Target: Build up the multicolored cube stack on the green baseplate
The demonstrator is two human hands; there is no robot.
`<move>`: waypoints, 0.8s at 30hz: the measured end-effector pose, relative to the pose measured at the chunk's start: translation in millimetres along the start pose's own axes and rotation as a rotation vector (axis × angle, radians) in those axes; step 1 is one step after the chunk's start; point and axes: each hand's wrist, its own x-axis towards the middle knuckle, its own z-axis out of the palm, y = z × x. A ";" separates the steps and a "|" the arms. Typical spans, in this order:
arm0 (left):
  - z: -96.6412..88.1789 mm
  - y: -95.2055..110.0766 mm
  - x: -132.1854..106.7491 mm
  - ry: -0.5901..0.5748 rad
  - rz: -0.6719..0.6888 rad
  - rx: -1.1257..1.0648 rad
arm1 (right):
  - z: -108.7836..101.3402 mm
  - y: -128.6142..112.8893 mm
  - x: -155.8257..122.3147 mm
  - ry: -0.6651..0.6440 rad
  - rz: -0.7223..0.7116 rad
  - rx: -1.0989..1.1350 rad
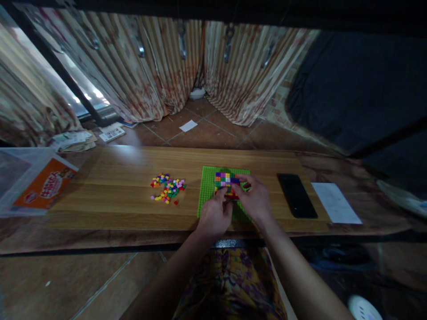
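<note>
A green baseplate (207,186) lies on the wooden table (116,195) in front of me. A patch of small coloured bricks (225,179) is built on it. My left hand (215,215) rests on the plate's near edge with its fingers curled and its thumb and forefinger pinched at the near side of the brick patch. My right hand (255,200) lies over the right part of the patch, fingers bent down onto the bricks. What each hand pinches is too small to make out. A loose pile of small coloured bricks (167,187) lies to the left of the plate.
A black phone (296,195) lies flat right of the plate, with a white sheet of paper (335,203) beyond it. A clear plastic bin with an orange printed sheet (45,186) stands at the table's left end. Striped curtains (150,66) hang behind the table.
</note>
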 end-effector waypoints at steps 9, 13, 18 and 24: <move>1.1 1.1 -1.1 0.002 -0.001 0.036 | 6.5 -3.3 4.4 0.044 0.056 -0.039; 2.6 0.7 -0.8 0.001 0.008 0.044 | 7.4 -2.1 6.7 0.026 0.085 -0.001; 4.6 0.5 -1.6 0.020 0.016 0.077 | 11.7 1.0 5.9 0.043 0.081 0.015; 3.6 1.2 -2.2 0.032 0.028 0.087 | 12.6 2.4 4.0 0.057 0.043 0.043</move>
